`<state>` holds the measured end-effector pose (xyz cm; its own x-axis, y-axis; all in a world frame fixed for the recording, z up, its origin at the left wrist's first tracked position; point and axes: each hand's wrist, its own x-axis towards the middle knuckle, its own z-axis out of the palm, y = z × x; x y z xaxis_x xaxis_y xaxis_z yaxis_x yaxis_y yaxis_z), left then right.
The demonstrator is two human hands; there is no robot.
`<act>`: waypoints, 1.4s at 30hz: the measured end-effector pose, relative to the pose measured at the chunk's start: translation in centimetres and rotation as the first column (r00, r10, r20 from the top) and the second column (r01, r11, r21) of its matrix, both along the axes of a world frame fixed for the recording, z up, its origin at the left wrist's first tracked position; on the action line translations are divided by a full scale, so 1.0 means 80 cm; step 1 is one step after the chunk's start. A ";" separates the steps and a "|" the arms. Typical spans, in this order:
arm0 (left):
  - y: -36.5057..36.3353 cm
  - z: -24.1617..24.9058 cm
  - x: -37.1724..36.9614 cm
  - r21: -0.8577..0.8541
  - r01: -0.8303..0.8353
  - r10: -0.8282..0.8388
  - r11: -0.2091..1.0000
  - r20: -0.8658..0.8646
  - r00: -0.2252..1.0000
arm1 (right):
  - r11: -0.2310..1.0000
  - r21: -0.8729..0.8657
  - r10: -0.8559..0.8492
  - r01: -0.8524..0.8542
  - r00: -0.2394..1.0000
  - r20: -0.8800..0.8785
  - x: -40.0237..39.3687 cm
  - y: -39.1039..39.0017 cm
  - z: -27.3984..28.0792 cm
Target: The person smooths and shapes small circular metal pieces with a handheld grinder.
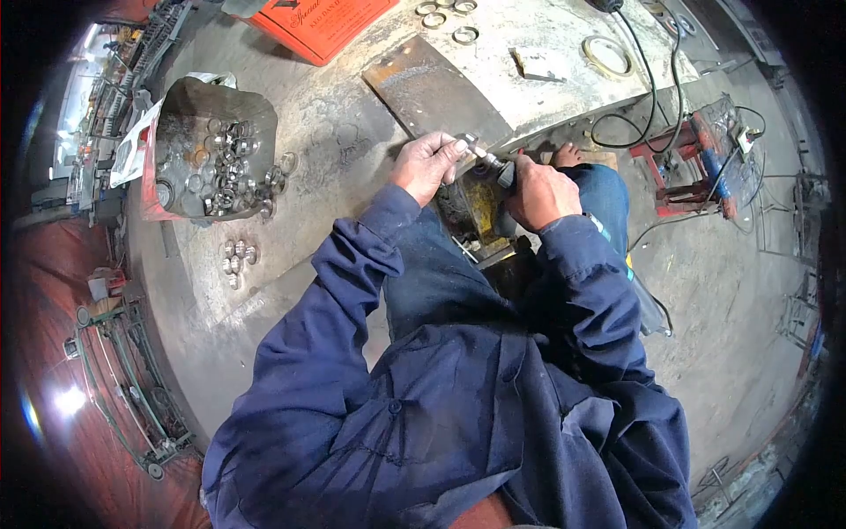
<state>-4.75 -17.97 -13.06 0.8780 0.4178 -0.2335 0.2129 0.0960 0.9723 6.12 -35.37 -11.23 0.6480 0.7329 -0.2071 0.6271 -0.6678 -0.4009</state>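
Observation:
My left hand point(427, 166) pinches a small shiny metal ring point(470, 139) between thumb and fingers, over the near edge of a rusty steel plate point(432, 86). My right hand point(542, 194) is wrapped round a straight grinder, whose grey nose point(507, 175) points up and left toward the ring. The grinder's thin tip is right at the ring in this view. Its body point(643, 300) runs back under my right forearm, which hides part of it. Below my hands, between my legs, sits a yellow and dark metal piece point(483, 207).
On the left stands a cut-open can point(256, 119) holding many metal rings, with several loose rings point(236, 258) on the floor nearby. An orange-red box point(322, 26), more rings point(465, 35) and a large ring point(608, 55) lie ahead. A black cable point(648, 62) loops near a red stand point(718, 159).

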 end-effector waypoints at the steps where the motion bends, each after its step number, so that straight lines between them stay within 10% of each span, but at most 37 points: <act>1: 0.000 0.000 0.001 0.000 0.000 0.000 1.000 0.001 1.000 | 1.000 -0.019 0.000 0.000 1.000 -0.014 0.002 0.000 -0.001; 42: -0.005 -0.010 0.004 0.068 -0.098 0.099 0.993 0.000 0.995 | 1.000 -0.016 -0.001 0.001 1.000 -0.002 0.003 -0.001 -0.004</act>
